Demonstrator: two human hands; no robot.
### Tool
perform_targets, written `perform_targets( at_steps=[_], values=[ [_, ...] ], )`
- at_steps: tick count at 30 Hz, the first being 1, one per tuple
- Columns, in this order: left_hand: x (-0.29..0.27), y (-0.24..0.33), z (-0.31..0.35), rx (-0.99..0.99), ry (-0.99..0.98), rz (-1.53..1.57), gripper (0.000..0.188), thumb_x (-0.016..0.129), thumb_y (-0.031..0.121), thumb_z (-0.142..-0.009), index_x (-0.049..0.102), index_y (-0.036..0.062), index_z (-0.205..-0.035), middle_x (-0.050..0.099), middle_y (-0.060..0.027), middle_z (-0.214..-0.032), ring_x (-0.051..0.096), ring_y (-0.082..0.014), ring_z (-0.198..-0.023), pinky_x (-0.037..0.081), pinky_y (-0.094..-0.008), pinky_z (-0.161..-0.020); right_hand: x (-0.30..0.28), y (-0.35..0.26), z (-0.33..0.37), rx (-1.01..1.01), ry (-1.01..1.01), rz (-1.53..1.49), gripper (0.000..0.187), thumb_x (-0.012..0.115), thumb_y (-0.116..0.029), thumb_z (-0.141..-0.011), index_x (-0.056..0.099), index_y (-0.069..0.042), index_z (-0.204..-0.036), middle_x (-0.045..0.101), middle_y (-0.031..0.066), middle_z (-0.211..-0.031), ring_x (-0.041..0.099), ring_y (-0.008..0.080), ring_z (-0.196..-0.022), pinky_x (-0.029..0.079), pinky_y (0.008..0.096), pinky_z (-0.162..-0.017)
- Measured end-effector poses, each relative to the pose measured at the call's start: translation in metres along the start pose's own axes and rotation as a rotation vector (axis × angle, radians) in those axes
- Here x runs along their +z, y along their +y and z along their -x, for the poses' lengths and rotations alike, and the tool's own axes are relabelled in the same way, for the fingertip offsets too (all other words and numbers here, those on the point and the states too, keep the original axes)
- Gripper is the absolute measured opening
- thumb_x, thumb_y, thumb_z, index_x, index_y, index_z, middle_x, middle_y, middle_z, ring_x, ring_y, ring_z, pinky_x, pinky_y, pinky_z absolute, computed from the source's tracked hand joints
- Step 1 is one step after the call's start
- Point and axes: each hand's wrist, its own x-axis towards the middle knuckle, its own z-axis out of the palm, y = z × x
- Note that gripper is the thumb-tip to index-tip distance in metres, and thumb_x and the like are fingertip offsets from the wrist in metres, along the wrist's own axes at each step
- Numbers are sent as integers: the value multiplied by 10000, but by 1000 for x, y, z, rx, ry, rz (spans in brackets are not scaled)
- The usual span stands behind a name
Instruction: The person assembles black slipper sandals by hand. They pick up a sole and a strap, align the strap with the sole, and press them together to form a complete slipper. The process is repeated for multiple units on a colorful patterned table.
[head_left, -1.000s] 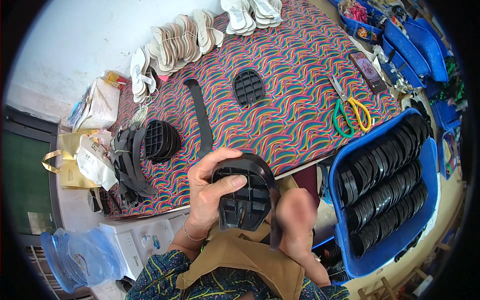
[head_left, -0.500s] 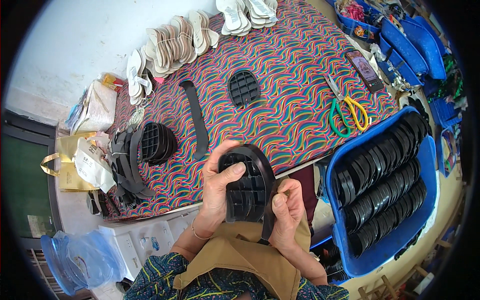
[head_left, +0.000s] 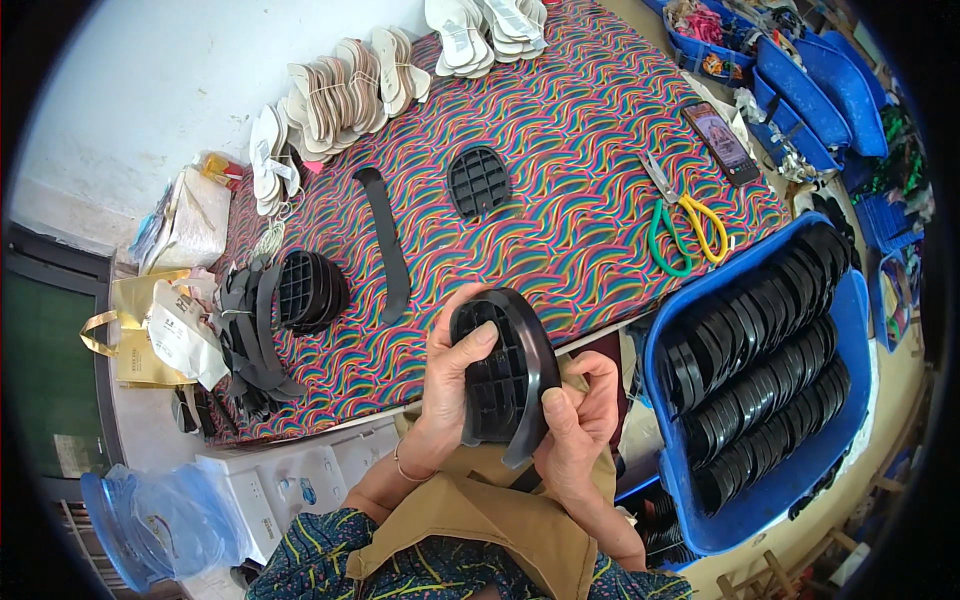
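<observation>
A black shoe heel (head_left: 488, 385) with a gridded hollow face is held above my lap, near the table's front edge. My left hand (head_left: 445, 375) grips its left side, thumb pressed on the grid and fingers behind. A glossy black strip (head_left: 540, 365) runs round the heel's top and down its right side, its lower end curving inward. My right hand (head_left: 580, 425) pinches along that right side, thumb on the strip and fingers bent behind. On the table lie another gridded heel (head_left: 479, 182) and a loose dark strip (head_left: 385, 250).
Several stacked heels (head_left: 312, 292) and a pile of dark strips (head_left: 248, 335) sit at the table's left. Scissors (head_left: 678, 215) and a phone (head_left: 722, 145) lie at the right. A blue bin (head_left: 858, 440) holds rows of black heels. Bundled insoles (head_left: 340, 95) line the wall.
The heel has shifted slightly right and turned. The strip's lower part, hanging straight before, now bends in along the heel's side. My right hand has moved slightly right, and more of the strip shows.
</observation>
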Motion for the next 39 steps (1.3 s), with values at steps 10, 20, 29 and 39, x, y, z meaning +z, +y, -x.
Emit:
perform_targets(
  at_steps=[10,20,29,39],
  values=[
    [2,-8,-2,11,12,-6,478,709,28,-862,550,58,-1311,668,-65,-1111,692,-156,-905,599,-313,-802,-5,-2,-4,78,-92,-176,562,688,-9,-911,304,-63,-1319,692,150,-1057,653,124,-895,519,235,-762],
    [16,-2,-9,240,-51,-175,422,709,18,-874,558,40,-1267,670,-73,-1068,664,-129,-908,561,-280,-811,-42,-18,1,142,-105,148,462,653,-58,-933,466,25,-1348,664,59,-1028,620,107,-945,488,259,-853],
    [21,-14,-6,424,-111,-422,398,732,7,-869,575,3,-1235,683,-99,-1082,653,-146,-973,514,-286,-884,-52,-56,-29,35,-262,549,463,521,-202,-1015,512,84,-1379,664,206,-1209,624,236,-1126,472,339,-976],
    [18,-22,2,616,-180,-654,349,740,-13,-860,623,-11,-1188,676,-107,-1106,666,-156,-970,530,-280,-860,-55,-45,-32,-283,-320,1141,303,567,-46,-969,586,102,-1233,656,195,-922,655,268,-749,517,331,-691]
  ],
)
